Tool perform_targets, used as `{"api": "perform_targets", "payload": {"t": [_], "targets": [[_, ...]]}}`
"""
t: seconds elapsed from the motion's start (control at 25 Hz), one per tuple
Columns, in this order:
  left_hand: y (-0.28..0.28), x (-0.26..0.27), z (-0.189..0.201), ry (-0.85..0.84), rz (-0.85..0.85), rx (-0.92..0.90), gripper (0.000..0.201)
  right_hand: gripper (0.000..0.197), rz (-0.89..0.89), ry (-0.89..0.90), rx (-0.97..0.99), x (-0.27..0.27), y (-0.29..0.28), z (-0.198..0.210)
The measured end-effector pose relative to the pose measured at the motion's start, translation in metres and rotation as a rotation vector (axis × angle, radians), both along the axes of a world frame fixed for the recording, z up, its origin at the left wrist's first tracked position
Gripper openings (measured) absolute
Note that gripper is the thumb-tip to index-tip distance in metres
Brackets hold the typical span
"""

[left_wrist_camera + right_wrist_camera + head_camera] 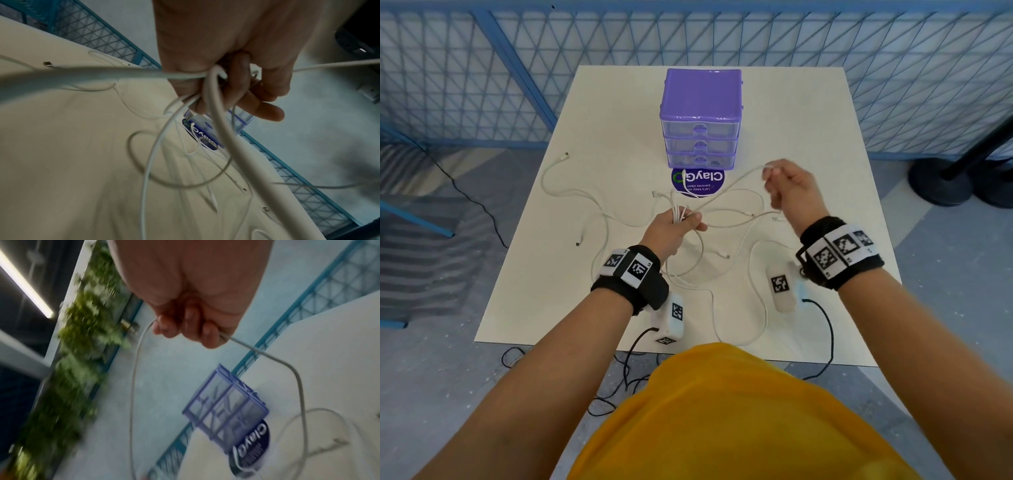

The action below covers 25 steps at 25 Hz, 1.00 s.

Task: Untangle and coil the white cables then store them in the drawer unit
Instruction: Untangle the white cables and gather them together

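A round dark sticker (698, 183) on the table (808, 137), just beyond the left hand (674, 228), reads "ClayGo" upside down, with smaller words, partly legible: "Let's keep our pantries clean".

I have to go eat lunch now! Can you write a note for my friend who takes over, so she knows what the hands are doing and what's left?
Left hand: grips a bundle of white cables above the table.
Right hand: pinches one cable strand, raised and stretched from the bundle.
Other cable lengths lie loose and tangled on the table.
The purple drawer unit stands at the table's far side, all three drawers closed.
Done: cable ends gathered in the left grip.
Left: untangle, coil every cable, open a drawer, store them.
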<state>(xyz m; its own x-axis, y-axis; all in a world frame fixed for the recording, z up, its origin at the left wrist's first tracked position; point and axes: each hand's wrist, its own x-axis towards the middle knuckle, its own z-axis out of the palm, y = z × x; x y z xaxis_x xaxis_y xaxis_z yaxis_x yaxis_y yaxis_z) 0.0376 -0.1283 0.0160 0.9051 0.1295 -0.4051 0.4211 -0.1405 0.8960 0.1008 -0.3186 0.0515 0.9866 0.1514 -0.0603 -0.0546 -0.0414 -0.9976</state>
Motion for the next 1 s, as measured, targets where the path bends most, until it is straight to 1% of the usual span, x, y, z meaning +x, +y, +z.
{"api": "perform_targets", "payload": {"t": [0.12, 0.2, 0.32, 0.4, 0.44, 0.52, 0.56, 0.6, 0.64, 0.68, 0.72, 0.76, 0.84, 0.92, 1.0], "targets": [[0.007, -0.003, -0.002, 0.048, -0.002, 0.001, 0.017, 0.036, -0.24, -0.013, 0.174, 0.017, -0.019, 0.019], [0.012, -0.006, -0.003, 0.052, -0.004, 0.005, 0.017, 0.036, -0.347, -0.022, 0.197, 0.023, -0.032, 0.024], [0.021, -0.006, -0.003, 0.029, 0.063, -0.033, 0.016, 0.037, -0.464, 0.026, 0.141, 0.033, -0.048, 0.015], [0.025, -0.005, -0.001, 0.004, 0.099, -0.057, 0.016, 0.037, -0.469, 0.123, -0.016, 0.036, -0.056, -0.001], [0.026, -0.006, -0.001, -0.007, 0.111, -0.06, 0.016, 0.036, -0.442, 0.166, -0.155, 0.036, -0.059, -0.011], [0.026, -0.006, -0.003, -0.009, 0.141, -0.042, 0.015, 0.032, -0.364, 0.208, -0.492, 0.029, -0.062, -0.029], [0.026, -0.006, -0.005, -0.006, 0.153, -0.028, 0.015, 0.036, -0.326, 0.19, -0.637, 0.022, -0.06, -0.034], [0.025, -0.007, -0.005, -0.004, 0.16, -0.017, 0.015, 0.043, -0.269, 0.121, -0.729, 0.015, -0.054, -0.036], [0.024, -0.006, -0.006, -0.006, 0.161, -0.01, 0.015, 0.051, -0.185, 0.016, -0.775, 0.009, -0.043, -0.035], [0.021, -0.006, -0.006, -0.006, 0.16, -0.004, 0.016, 0.057, -0.086, -0.096, -0.813, 0.003, -0.031, -0.032], [0.019, -0.006, -0.005, -0.011, 0.162, 0.002, 0.016, 0.063, 0.031, -0.192, -0.892, -0.002, -0.019, -0.027], [0.016, -0.005, -0.003, -0.02, 0.171, 0.013, 0.017, 0.069, 0.161, -0.251, -1.016, -0.007, -0.009, -0.022], [0.011, -0.004, -0.002, -0.05, 0.202, 0.033, 0.018, 0.076, 0.394, -0.28, -1.244, -0.014, 0.007, -0.016], [0.007, -0.003, 0.001, -0.086, 0.202, 0.041, 0.018, 0.074, 0.506, -0.311, -1.336, -0.019, 0.018, -0.016], [0.0, -0.002, 0.005, -0.115, 0.129, 0.054, 0.013, 0.062, 0.554, -0.345, -1.301, -0.023, 0.028, -0.019]]}}
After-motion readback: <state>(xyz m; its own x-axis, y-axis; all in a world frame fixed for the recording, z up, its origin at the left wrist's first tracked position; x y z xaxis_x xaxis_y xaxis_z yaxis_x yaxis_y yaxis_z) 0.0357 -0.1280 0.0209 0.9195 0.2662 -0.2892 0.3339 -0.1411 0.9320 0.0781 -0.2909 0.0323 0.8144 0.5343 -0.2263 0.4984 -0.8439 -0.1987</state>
